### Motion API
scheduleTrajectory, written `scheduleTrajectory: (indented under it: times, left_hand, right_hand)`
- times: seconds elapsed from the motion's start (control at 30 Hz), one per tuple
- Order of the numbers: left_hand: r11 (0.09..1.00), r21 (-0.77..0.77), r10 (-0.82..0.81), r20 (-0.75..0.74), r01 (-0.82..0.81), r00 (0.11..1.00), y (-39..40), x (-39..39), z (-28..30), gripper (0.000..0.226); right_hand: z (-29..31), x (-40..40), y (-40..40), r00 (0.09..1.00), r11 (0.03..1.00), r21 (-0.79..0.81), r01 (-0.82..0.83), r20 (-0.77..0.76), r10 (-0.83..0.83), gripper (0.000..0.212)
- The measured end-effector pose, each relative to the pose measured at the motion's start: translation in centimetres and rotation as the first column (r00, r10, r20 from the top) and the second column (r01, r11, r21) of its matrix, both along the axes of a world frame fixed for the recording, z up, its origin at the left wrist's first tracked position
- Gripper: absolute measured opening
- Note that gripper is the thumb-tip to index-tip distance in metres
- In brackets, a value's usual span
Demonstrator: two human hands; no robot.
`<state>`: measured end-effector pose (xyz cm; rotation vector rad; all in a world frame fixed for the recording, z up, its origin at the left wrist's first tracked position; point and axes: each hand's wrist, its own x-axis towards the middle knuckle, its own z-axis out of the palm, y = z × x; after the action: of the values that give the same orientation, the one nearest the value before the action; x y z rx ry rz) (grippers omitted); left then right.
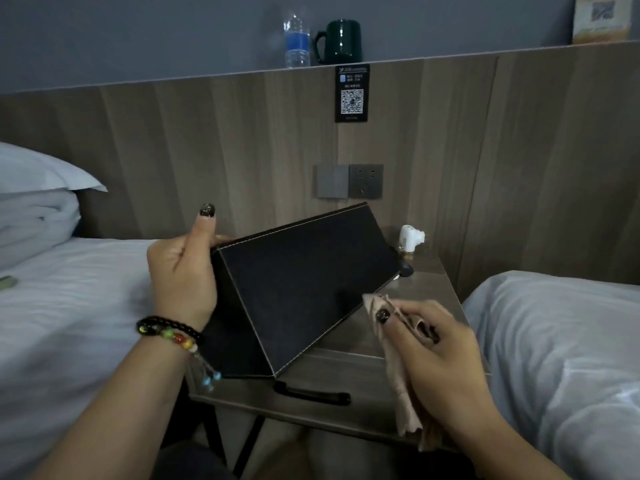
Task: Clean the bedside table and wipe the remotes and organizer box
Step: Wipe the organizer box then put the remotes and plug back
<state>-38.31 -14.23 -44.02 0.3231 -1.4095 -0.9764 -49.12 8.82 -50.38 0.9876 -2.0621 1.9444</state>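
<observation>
A black organizer box [301,282] with pale stitching is tilted up over the bedside table [349,341], one corner down near the table's front. My left hand [183,271], with bead bracelets on the wrist, grips the box's left end. My right hand [436,344] pinches a beige cloth [398,368] just beside the box's lower right edge; the cloth hangs down past the table's front. No remotes can be seen from here.
A black drawer handle [311,393] sits on the table's front. A small white plug-in device [410,237] stands at the table's back right. White beds [69,306] flank the table. On the headboard ledge stand a water bottle [296,41] and a dark mug [341,41].
</observation>
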Motion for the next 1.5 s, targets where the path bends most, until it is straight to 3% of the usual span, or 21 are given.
scheduleTrajectory:
  times: [0.07, 0.13, 0.43, 0.53, 0.67, 0.8, 0.87, 0.97, 1.07, 1.2, 1.3, 1.4, 1.5]
  left_hand:
    - [0.989, 0.141, -0.032, -0.077, 0.043, 0.996, -0.9, 0.4, -0.7, 0.063]
    - [0.966, 0.221, -0.104, -0.136, 0.133, 0.985, -1.2, 0.8, -1.3, 0.050]
    - [0.901, 0.120, -0.407, -0.094, 0.416, 0.909, -1.0, -0.7, -1.0, 0.043]
    - [0.902, 0.122, -0.404, -0.092, 0.413, 0.910, -1.1, -0.5, -0.8, 0.047]
    - [0.926, 0.174, -0.327, -0.067, 0.334, 0.943, -1.2, -0.5, -0.6, 0.071]
    - [0.951, 0.190, -0.240, -0.052, 0.246, 0.969, -1.7, 0.5, -0.8, 0.048]
    - [0.950, 0.219, -0.217, -0.050, 0.222, 0.975, -1.9, 1.0, -1.2, 0.044]
    - [0.915, 0.299, -0.249, -0.108, 0.271, 0.962, -2.3, 1.1, -1.3, 0.048]
    - [0.927, 0.305, -0.211, -0.059, 0.219, 0.976, -2.2, 0.7, -1.2, 0.047]
    - [0.944, 0.258, -0.205, -0.032, 0.207, 0.978, -2.2, 0.3, -0.9, 0.056]
    - [0.962, 0.185, -0.213, 0.059, 0.199, 0.975, -2.1, 0.1, -0.7, 0.046]
    - [0.938, 0.220, -0.269, -0.020, 0.267, 0.963, -1.3, -0.2, -0.3, 0.058]
    - [0.951, 0.140, -0.277, 0.000, 0.274, 0.961, -0.3, -0.9, 0.0, 0.043]
  right_hand:
    - [2.1, 0.5, -1.1, 0.999, 0.999, -0.044, -0.018, -0.048, 0.016, 0.019]
    - [3.9, 1.0, -2.3, 0.993, 0.996, -0.070, -0.050, -0.110, 0.042, 0.016]
    - [7.5, 3.4, -6.2, 0.856, 1.000, -0.005, -0.013, -0.517, 0.008, 0.014]
    - [7.5, 4.2, -7.7, 0.787, 0.997, 0.032, 0.068, -0.616, -0.034, 0.019]
    - [7.1, 6.2, -9.5, 0.662, 0.983, 0.028, 0.183, -0.743, -0.102, 0.023]
    - [5.5, 8.9, -10.5, 0.460, 0.973, 0.107, 0.205, -0.888, 0.001, 0.024]
    - [5.5, 9.0, -10.6, 0.409, 0.972, 0.160, 0.174, -0.909, 0.076, 0.029]
    - [6.7, 7.9, -10.8, 0.505, 0.980, 0.148, 0.135, -0.861, 0.061, 0.026]
    - [7.6, 6.9, -11.4, 0.595, 0.980, 0.083, 0.182, -0.803, -0.043, 0.019]
    - [6.9, 7.6, -11.7, 0.539, 0.974, 0.091, 0.206, -0.841, -0.035, 0.023]
    - [6.7, 8.1, -11.3, 0.491, 0.975, 0.138, 0.174, -0.871, 0.036, 0.029]
    - [7.7, 7.2, -10.7, 0.546, 0.988, 0.097, 0.120, -0.838, 0.016, 0.017]
    - [8.4, 6.1, -10.5, 0.605, 0.981, 0.037, 0.188, -0.792, -0.086, 0.017]
